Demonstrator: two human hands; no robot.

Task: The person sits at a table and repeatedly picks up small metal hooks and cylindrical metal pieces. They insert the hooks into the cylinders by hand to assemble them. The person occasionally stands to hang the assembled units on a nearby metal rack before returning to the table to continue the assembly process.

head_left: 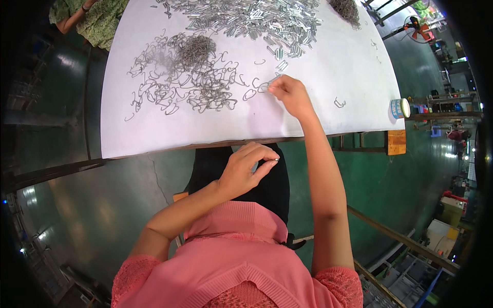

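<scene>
Above my lap, just short of the table edge, my left hand (245,167) is closed in a pinch. A small shiny metal piece (277,159) shows at its fingertips, mostly hidden by them. Reaching over the white tabletop (328,72), my right hand (292,96) pinches at a bent wire piece (263,88). Left of that hand spreads a loose pile of bent wire pieces (205,92), with a denser clump (196,50) at its back. Farther away lies a large heap of flat, shiny metal clips (251,18), a few of them trailing toward my right hand.
A small round tub (398,109) stands at the table's right edge. Another dark wire clump (345,11) sits at the far right, and a stray wire piece (339,102) lies right of my arm. Another person's arm (72,21) shows at the far left. A wooden stool (396,142) stands below the right corner.
</scene>
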